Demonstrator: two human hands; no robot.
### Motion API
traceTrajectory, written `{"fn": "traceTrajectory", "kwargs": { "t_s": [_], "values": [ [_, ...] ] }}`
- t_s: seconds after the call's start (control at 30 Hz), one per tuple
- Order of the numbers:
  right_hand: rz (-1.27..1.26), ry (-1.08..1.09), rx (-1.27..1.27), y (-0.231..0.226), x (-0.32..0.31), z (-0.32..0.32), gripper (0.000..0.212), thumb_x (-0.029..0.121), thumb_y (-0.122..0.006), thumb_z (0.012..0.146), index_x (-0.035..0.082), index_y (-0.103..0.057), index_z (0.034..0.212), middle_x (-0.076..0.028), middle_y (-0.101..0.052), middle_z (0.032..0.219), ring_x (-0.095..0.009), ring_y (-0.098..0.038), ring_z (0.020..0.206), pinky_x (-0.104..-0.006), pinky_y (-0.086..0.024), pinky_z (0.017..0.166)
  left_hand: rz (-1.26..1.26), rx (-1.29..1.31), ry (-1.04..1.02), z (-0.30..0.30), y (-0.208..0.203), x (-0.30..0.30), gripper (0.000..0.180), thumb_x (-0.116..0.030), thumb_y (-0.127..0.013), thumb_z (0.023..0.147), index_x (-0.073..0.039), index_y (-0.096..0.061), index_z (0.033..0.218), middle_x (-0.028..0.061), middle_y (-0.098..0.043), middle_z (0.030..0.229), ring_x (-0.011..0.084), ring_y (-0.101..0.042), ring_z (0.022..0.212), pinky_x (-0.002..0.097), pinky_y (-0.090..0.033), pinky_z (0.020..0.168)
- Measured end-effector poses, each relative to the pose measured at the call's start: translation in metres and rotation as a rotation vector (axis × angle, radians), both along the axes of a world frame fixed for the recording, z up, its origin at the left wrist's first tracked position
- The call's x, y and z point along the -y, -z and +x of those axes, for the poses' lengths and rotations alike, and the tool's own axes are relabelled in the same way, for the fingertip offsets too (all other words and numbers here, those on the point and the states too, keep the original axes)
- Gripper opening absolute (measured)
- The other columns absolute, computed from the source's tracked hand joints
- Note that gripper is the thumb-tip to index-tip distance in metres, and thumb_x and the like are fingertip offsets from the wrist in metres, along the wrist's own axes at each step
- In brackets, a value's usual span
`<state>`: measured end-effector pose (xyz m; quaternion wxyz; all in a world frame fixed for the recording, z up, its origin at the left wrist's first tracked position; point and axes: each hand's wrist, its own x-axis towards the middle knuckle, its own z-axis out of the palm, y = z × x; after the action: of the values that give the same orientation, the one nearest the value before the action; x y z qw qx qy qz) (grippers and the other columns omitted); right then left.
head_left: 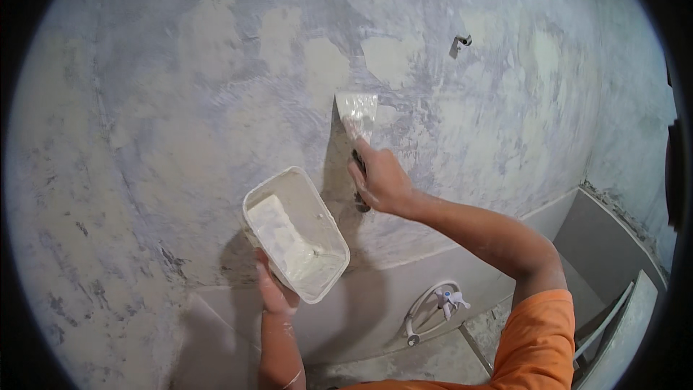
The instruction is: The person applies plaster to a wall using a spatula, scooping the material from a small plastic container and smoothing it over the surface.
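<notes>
My right hand (386,180) is closed around the dark handle of a putty knife (357,107). Its wide blade, smeared with whitish paste, points up and lies at the wall (216,123); whether the edge touches cannot be told. Lower and to the left, my left hand (274,287) grips a white rectangular plastic tub (328,231) from below and behind, most of its fingers hidden by it. The tub is tilted with its mouth toward me. Pale filler (273,220) coats its bottom and sides. Cream patches of filler cover much of the grey wall ahead.
A bent pipe stub (463,41) sticks out of the wall at upper right. Below my right arm, a white hose (415,314) hangs by a tap with a blue mark (452,302). Tiles line the wall's foot. Loose panels (621,332) lean at lower right.
</notes>
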<state>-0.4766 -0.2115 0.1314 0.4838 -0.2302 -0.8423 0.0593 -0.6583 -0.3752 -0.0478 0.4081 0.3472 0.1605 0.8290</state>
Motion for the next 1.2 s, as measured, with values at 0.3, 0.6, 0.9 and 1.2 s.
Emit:
{"fn": "traceTrajectory", "kwargs": {
  "t_s": [0.3, 0.6, 0.9, 1.2],
  "values": [
    [-0.004, 0.010, -0.314, -0.081, -0.022, 0.007, 0.040, 0.014, -0.056, 0.093, -0.006, -0.057, 0.127, -0.029, -0.066, 0.090, -0.037, -0.068, 0.085, -0.0442, -0.052, 0.079, -0.012, 0.025, 0.062, 0.008, -0.012, -0.004, 0.066, -0.056, -0.039, 0.104, -0.012, -0.036, 0.153, 0.0076, -0.044, 0.153, 0.0288, -0.046, 0.138, 0.0456, -0.038, 0.115],
    [0.067, 0.061, 0.065, -0.034, -0.015, -0.014, 0.053, 0.017, -0.055, 0.095, 0.013, -0.043, 0.146, -0.029, -0.067, 0.088, -0.049, -0.064, 0.084, -0.0576, -0.051, 0.077, -0.039, 0.094, 0.092, 0.007, -0.022, -0.007, 0.066, -0.057, -0.037, 0.104, -0.012, -0.037, 0.153, 0.0078, -0.045, 0.152, 0.0288, -0.046, 0.137, 0.0461, -0.040, 0.114],
    [-0.085, -0.102, 0.297, 0.008, 0.021, -0.016, 0.056, 0.017, -0.052, 0.096, 0.002, -0.037, 0.148, -0.033, -0.064, 0.083, -0.051, -0.063, 0.080, -0.0584, -0.051, 0.077, -0.002, 0.071, -0.031, 0.006, -0.019, 0.016, 0.066, -0.057, -0.036, 0.105, -0.012, -0.038, 0.152, 0.0073, -0.046, 0.151, 0.0286, -0.046, 0.138, 0.0456, -0.040, 0.114],
    [0.036, -0.241, -0.241, -0.065, 0.000, -0.014, 0.055, 0.009, -0.049, 0.096, -0.009, -0.036, 0.147, -0.034, -0.063, 0.089, -0.053, -0.061, 0.080, -0.0555, -0.050, 0.076, -0.024, 0.045, -0.049, 0.012, -0.025, 0.034, 0.066, -0.057, -0.034, 0.105, -0.012, -0.036, 0.153, 0.0076, -0.045, 0.152, 0.0278, -0.044, 0.139, 0.0442, -0.037, 0.115]
  ]
}}
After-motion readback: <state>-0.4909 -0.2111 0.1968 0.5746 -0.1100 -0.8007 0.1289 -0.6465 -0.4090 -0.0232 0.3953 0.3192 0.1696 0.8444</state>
